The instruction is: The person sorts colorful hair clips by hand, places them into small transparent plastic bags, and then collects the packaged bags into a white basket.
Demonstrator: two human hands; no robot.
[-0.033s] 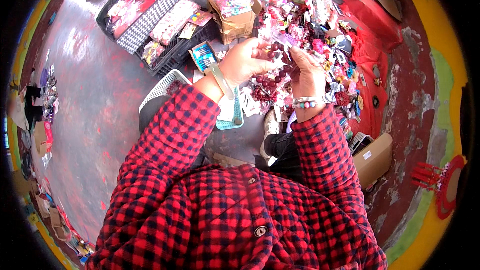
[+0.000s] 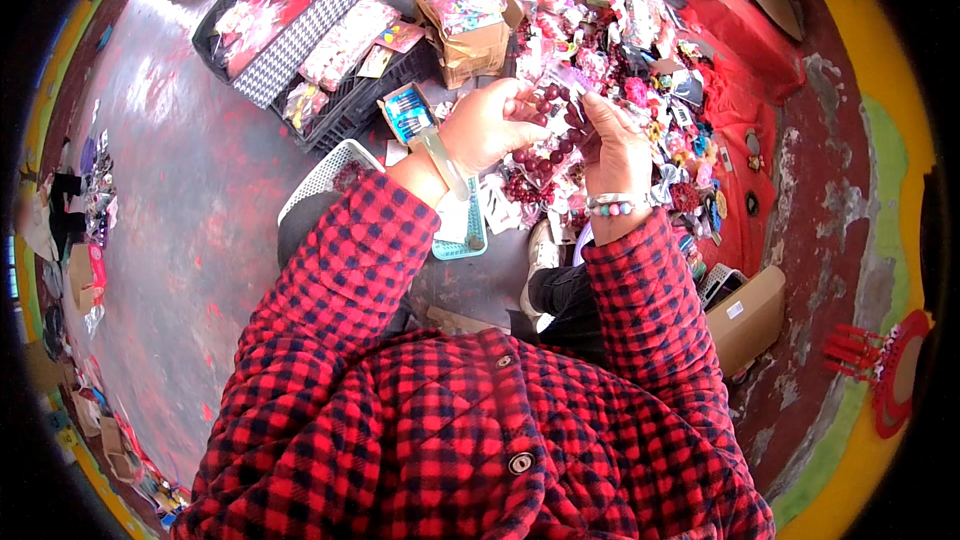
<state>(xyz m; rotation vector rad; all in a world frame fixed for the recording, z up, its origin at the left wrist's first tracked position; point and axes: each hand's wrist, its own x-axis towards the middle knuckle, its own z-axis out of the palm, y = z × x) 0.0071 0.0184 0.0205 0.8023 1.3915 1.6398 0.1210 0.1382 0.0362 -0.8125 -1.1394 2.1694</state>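
Observation:
A loop of round dark red beads (image 2: 546,164) hangs between my two hands, above the pile of trinkets. My left hand (image 2: 490,128) has thumb and fingers pinched on the left side of the beads. On that wrist sits a pale green bangle (image 2: 444,164). My right hand (image 2: 617,145) is closed at the right side of the same loop, its thumb and index finger raised together. A silver bangle and a beaded bracelet (image 2: 612,208) circle the right wrist. Some beads are hidden behind my fingers.
Colourful hair ornaments and packets (image 2: 640,70) heap up beyond my hands on red cloth (image 2: 745,130). Left of them stand a cardboard box (image 2: 475,55), a black crate (image 2: 335,120) and a small box of blue items (image 2: 408,112). A light blue basket (image 2: 462,248) lies below my left wrist.

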